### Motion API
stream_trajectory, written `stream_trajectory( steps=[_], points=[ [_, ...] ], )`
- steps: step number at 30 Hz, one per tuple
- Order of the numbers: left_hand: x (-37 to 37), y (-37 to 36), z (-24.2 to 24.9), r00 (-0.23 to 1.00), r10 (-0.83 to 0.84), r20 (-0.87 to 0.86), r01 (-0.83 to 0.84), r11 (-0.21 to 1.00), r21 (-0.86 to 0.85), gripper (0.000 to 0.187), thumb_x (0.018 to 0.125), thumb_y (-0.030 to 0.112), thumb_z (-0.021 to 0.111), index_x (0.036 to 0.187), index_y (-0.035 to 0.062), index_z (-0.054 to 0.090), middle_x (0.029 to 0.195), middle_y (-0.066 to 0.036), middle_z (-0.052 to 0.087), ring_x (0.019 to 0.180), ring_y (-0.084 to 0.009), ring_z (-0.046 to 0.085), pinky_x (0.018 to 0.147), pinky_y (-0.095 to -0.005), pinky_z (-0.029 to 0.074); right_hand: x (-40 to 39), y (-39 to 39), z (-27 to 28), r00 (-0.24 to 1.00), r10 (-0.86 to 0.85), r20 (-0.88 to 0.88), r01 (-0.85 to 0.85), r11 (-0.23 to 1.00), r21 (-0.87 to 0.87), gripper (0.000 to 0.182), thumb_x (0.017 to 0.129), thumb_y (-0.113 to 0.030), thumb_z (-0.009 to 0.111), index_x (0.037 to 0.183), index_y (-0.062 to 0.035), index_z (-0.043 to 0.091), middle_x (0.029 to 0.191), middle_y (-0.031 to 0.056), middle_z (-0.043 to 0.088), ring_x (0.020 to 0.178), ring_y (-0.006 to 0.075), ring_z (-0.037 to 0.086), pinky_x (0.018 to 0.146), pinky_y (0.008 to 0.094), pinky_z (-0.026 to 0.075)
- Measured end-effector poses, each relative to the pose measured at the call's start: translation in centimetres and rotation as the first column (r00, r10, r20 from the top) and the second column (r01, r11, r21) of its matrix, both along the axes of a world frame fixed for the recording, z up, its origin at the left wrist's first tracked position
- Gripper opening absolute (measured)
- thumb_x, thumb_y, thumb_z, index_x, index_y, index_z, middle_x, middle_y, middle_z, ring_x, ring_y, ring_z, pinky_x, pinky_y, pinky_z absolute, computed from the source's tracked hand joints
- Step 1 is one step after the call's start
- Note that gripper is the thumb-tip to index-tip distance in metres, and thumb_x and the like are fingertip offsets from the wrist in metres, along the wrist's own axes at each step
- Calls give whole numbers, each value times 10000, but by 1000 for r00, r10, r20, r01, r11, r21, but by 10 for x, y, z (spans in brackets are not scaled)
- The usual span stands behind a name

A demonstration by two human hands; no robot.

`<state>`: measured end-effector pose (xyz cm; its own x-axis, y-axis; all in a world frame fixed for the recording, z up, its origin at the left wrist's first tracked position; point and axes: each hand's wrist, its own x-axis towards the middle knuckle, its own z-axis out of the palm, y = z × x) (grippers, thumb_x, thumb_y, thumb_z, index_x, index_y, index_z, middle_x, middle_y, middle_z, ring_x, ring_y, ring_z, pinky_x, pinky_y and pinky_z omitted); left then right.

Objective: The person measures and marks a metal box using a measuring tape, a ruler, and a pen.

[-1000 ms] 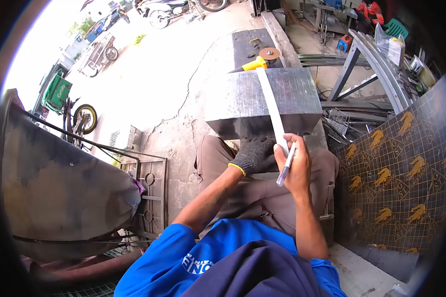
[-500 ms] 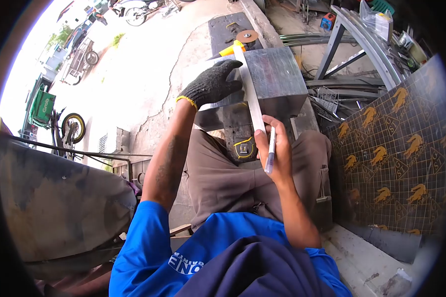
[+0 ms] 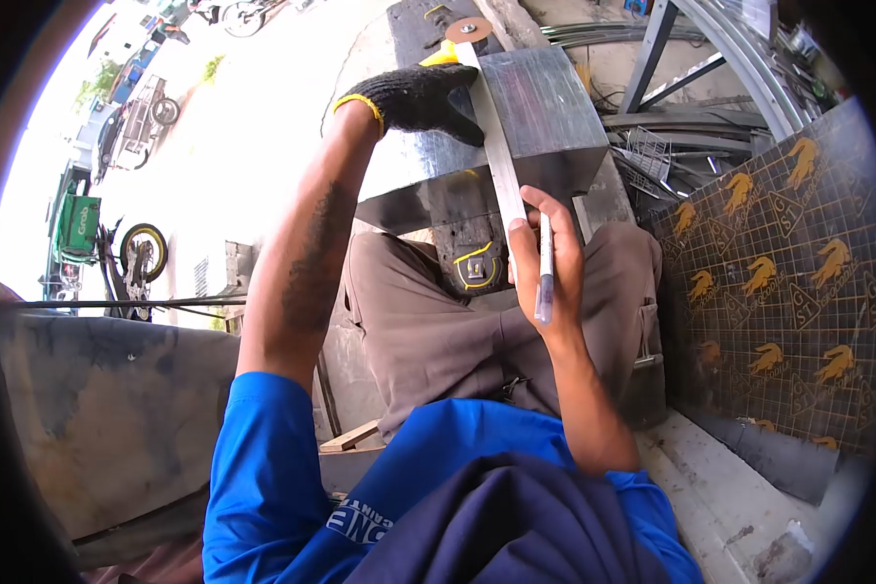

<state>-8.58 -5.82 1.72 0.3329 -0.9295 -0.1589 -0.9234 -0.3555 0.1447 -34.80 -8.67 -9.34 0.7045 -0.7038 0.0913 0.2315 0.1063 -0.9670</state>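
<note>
A long flat metal bar [image 3: 494, 146] lies across the top of a shiny sheet-metal box [image 3: 545, 102] and sticks out past its near edge. My left hand [image 3: 420, 99], in a black glove with a yellow cuff, rests at the bar's far part, its thumb and fingertips against the left edge. Bare, my right hand [image 3: 552, 258] grips the near end of the bar and also holds a clear pen [image 3: 545, 277] between its fingers. Beyond the box sit a brown grinding disc [image 3: 469, 30] and a yellow tool [image 3: 442, 54].
Below the box, a yellow-edged tape measure [image 3: 476, 267] lies between my legs. Metal frames [image 3: 652, 54] and scrap lengths stand at the upper right. A patterned board [image 3: 774, 282] leans at the right. A motorbike [image 3: 138, 255] with a green box is at the left.
The view has shifted, so the box and bar appear higher up. My left hand still touches the bar, its thumb now lower along it. My right hand keeps hold of the bar and pen.
</note>
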Motion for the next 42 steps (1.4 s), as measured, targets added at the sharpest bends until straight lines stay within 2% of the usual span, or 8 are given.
stream_trajectory(
  steps=[1, 13, 16, 18, 25, 29, 31, 42],
  points=[
    [0, 1, -3, 999, -16, 34, 17, 999, -34, 979, 783, 546, 862, 1531, 45, 474, 1497, -220, 557, 1401, -375, 523, 1165, -441, 423, -1, 0, -1, 1000, 13, -16, -12, 1000, 10, 352, 1006, -99, 623, 1339, 4, 578, 956, 27, 597, 796, 77, 537, 703, 245, 484],
    [-7, 2, 3, 998, -48, 31, 48, 999, -7, 1070, 739, 580, 881, 1533, 3, 454, 1519, -283, 504, 1417, -415, 492, 1181, -461, 411, -2, 4, -4, 998, 21, -58, -19, 1000, 21, 390, 997, -132, 644, 1364, -11, 591, 974, 25, 607, 798, 67, 538, 706, 245, 488],
    [-9, 2, 5, 997, -54, 49, 54, 999, -5, 1087, 736, 596, 876, 1538, 2, 446, 1520, -287, 501, 1417, -416, 491, 1185, -462, 407, 0, 3, -8, 999, 16, -30, -16, 1000, 17, 379, 1003, -123, 637, 1362, -8, 595, 967, 23, 607, 792, 64, 536, 698, 237, 482],
    [-9, 1, 7, 997, -65, 50, 65, 998, 16, 1101, 731, 615, 871, 1540, 5, 443, 1522, -281, 501, 1416, -417, 492, 1185, -463, 406, 1, 3, -7, 1000, 11, -20, -12, 999, -34, 400, 1014, -70, 624, 1405, -12, 565, 915, 7, 585, 614, 34, 502, 496, 214, 425],
    [-13, 0, 10, 996, -51, 70, 47, 997, 55, 1097, 736, 631, 859, 1535, 4, 447, 1520, -265, 511, 1410, -411, 500, 1181, -462, 410, -2, 2, -2, 998, 54, 29, -55, 996, 65, 409, 1016, -80, 630, 1411, -1, 561, 859, -11, 577, 601, 28, 489, 490, 206, 412],
    [-12, -1, 8, 997, -41, 64, 38, 998, 55, 1089, 739, 630, 857, 1533, 6, 450, 1516, -260, 517, 1405, -406, 506, 1180, -457, 410, -2, 1, -4, 999, 53, 7, -53, 997, 60, 411, 1020, -93, 635, 1413, -1, 558, 856, -11, 573, 597, 29, 486, 488, 207, 411],
    [-12, -1, 9, 997, -47, 69, 43, 997, 58, 1086, 740, 627, 858, 1533, 8, 451, 1515, -258, 518, 1405, -405, 506, 1181, -455, 409, 0, 0, -7, 999, 29, -22, -31, 998, -49, 413, 1022, -101, 637, 1415, -2, 556, 850, -12, 567, 593, 29, 483, 486, 208, 411],
    [-13, 1, 9, 997, -46, 55, 45, 999, 27, 1084, 731, 612, 871, 1530, 11, 453, 1491, -261, 541, 1387, -403, 527, 1164, -452, 431, -1, -1, -9, 999, 41, -28, -43, 997, -61, 415, 1026, -103, 632, 1420, 0, 548, 856, -8, 571, 590, 31, 482, 484, 207, 410]
  ],
)
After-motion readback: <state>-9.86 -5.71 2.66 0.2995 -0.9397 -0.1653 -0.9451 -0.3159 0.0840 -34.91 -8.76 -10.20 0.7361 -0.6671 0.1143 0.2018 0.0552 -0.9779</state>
